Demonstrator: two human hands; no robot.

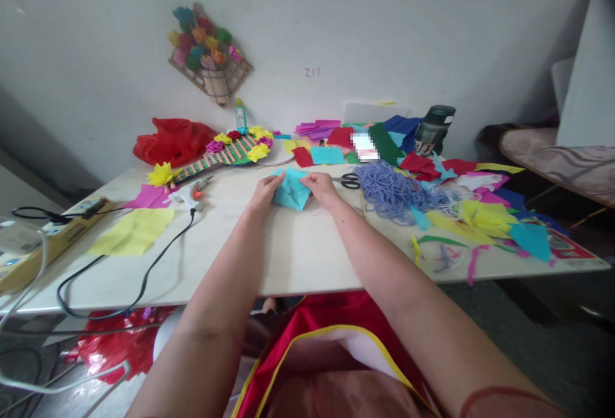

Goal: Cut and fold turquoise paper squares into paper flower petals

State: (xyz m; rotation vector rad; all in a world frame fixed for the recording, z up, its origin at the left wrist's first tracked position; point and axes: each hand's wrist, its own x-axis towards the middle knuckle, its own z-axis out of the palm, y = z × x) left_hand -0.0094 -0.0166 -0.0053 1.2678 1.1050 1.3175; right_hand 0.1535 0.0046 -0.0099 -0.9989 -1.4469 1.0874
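**Two hands on one half-folded blue sheet**

Both the left hand [266, 188] and right hand [321, 186] pinch the edges of a turquoise paper piece [291, 190], fingers closed on it, pressed to the table [288, 258] at its middle. It looks folded into angled flaps, not yet a finished flower like those on the striped woven piece [225, 150]. Scissors [350, 180] and purple yarn [391, 190] lie just right. A dark bottle [434, 128] stands behind; its contents cannot be seen.

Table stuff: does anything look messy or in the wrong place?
Yes. Cut paper scraps lie scattered over the table's right side, around a loose heap of blue yarn. Red plastic lies crumpled on the floor below. Both hands hold folded turquoise paper.
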